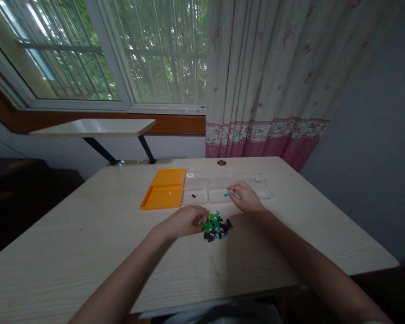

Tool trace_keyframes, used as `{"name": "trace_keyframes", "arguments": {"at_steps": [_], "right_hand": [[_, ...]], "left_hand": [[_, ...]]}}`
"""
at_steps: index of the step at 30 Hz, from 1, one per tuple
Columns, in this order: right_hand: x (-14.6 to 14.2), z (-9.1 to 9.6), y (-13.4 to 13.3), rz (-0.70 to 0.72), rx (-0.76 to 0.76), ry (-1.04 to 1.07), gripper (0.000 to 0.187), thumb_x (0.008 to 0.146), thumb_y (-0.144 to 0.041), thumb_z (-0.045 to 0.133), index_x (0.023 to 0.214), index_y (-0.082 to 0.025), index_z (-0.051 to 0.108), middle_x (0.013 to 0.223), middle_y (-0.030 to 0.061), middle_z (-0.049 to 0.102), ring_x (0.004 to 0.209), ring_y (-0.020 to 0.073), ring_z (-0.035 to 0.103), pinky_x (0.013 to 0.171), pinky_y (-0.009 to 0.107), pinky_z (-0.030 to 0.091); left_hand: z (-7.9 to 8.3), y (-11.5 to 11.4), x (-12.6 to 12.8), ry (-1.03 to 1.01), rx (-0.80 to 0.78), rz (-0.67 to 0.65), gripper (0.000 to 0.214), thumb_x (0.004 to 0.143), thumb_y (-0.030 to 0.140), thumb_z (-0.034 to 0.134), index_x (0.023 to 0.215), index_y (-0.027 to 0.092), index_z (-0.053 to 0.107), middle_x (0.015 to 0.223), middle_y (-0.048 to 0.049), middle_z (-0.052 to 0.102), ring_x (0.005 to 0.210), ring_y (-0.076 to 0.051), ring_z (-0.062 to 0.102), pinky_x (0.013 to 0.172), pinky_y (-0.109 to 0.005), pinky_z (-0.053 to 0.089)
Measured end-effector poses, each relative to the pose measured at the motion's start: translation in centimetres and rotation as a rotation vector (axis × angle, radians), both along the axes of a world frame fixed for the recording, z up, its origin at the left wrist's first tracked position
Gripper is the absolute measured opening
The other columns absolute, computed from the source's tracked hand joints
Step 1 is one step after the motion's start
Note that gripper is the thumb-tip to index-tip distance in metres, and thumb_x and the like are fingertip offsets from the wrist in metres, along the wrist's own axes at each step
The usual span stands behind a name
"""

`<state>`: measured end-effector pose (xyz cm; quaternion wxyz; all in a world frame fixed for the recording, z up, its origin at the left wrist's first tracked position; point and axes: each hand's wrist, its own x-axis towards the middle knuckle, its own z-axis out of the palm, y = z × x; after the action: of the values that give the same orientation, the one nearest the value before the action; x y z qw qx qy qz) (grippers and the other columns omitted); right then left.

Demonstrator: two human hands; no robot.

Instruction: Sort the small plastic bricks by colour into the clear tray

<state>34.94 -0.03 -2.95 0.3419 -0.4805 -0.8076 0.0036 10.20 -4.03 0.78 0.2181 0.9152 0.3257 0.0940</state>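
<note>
A small heap of building bricks (216,227), in green, blue, dark brown, black and pale yellow, lies on the table. My left hand (188,220) is at the heap's left edge, fingers curled in by the green bricks; what is between the fingertips is hidden. Over the clear plastic compartment tray (208,196) is my right hand (245,196), its thumb and forefinger slightly apart. Just left of those fingertips a blue brick (226,195) lies in a front compartment. One dark brown brick (193,196) sits in the compartment further left.
Left of the tray stands an orange tray (162,208) with one pale brick (170,193) in it. A white raised shelf (97,127) on black legs is at the back left. A dark round disc (222,163) is near the table's (307,225) back edge, before the curtain (256,90).
</note>
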Motion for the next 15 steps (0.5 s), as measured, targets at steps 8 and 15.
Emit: {"name": "trace_keyframes", "arguments": {"at_steps": [8,15], "right_hand": [[-1.6,0.1,-1.3,0.212,0.090,0.007,0.012,0.081,-0.020,0.052,0.085,-0.018,0.063,0.079,0.0050,0.062,0.078,0.0171,0.054,0.075,0.030,0.043],[-3.8,0.6,-3.8,0.312,0.137,-0.028,0.018,0.080,-0.029,0.056,0.093,-0.018,0.061,0.083,0.0059,0.061,0.079,0.0173,0.053,0.073,0.030,0.042]], "left_hand": [[-0.4,0.2,0.0,-0.190,-0.105,0.136,0.008,0.075,0.018,0.050,0.077,0.014,0.058,0.066,0.0020,0.053,0.057,-0.008,0.044,0.053,-0.017,0.031],[-1.1,0.8,0.5,-0.529,-0.276,0.323,0.022,0.078,0.033,0.053,0.083,0.013,0.058,0.070,-0.0008,0.056,0.062,-0.010,0.048,0.053,-0.019,0.034]]}}
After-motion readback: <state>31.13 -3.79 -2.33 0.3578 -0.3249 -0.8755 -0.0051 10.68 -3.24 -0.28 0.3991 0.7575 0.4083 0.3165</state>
